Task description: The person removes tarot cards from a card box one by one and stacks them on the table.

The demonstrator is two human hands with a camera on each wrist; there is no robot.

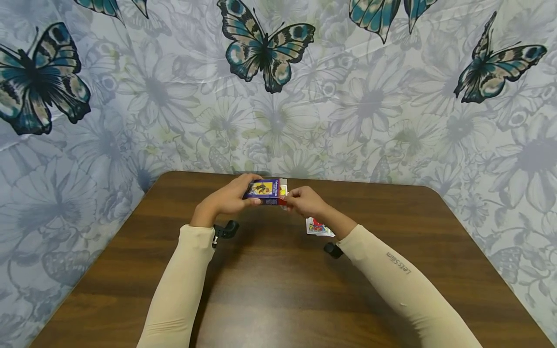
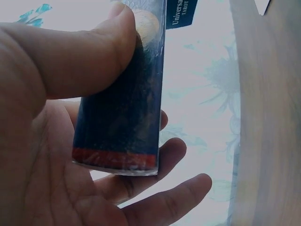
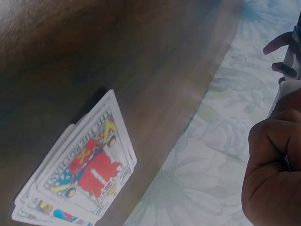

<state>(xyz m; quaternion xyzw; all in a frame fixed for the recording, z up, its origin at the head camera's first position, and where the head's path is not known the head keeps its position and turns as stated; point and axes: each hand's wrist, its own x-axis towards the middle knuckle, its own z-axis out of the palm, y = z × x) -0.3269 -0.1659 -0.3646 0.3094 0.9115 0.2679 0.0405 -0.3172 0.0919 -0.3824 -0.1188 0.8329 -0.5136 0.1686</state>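
My left hand (image 1: 228, 197) holds a dark blue tarot card box (image 1: 262, 188) with a yellow picture panel, raised over the far part of the table. In the left wrist view the thumb lies across the box (image 2: 120, 113), whose near end has a red band; a flap (image 2: 181, 14) lettered "Universal Tarot" sticks out at its far end. At the box's right end, my right hand (image 1: 306, 202) pinches the edge with curled fingers, beside a pale strip (image 1: 283, 186). What lies between those fingertips is mostly hidden. A loose stack of tarot cards (image 1: 318, 228) lies face up below the right wrist.
The brown wooden table (image 1: 270, 285) spreads out below both arms. Behind its far edge hangs a pale cloth (image 1: 278, 130) printed with flowers and butterflies. Dark wrist devices (image 1: 227, 229) sit on both wrists. In the right wrist view the cards (image 3: 89, 165) overlap unevenly.
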